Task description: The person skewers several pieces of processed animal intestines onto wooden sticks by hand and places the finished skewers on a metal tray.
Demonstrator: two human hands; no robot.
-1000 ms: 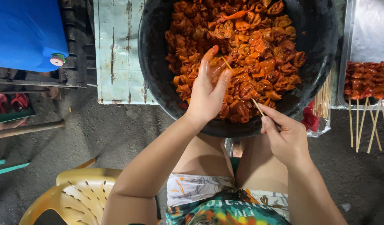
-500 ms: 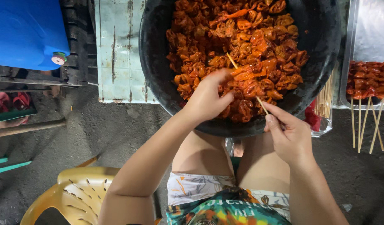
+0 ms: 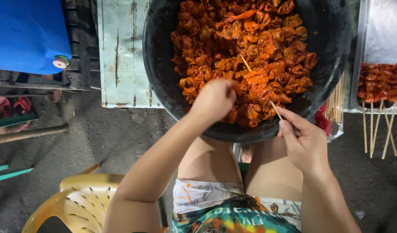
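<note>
Left hand [image 3: 215,100] grips marinated meat pieces [image 3: 246,60] inside the black basin [image 3: 164,82]; right hand [image 3: 304,144] pinches the bamboo skewer [image 3: 261,86]. Risk: slippery meat shifts, skewer point pricks the left fingers

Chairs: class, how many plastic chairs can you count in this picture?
1. A yellow plastic chair stands at the lower left, beside the person's left arm. Only part of it shows, and others may lie outside the frame.
</note>
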